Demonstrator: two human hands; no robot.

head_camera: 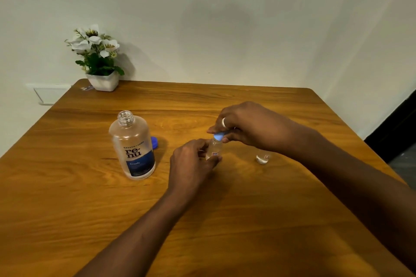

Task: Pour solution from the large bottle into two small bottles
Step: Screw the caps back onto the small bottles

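Left hand [191, 159] grips a small bottle [214, 149] mid-table, and right hand [245, 126] pinches its blue cap [219, 136]. Big bottle [132, 146] stands open to the left, second small bottle [263, 158] sits under the right wrist.

The large bottle [132, 146] has a label reading "re-nu" in dark letters, "BAUSCH + LOMB" in small print above, and "fresh" on its blue band. Finer print below is illegible, as are the red marks on the held small bottle [215, 152] and the other small bottle [263, 158].
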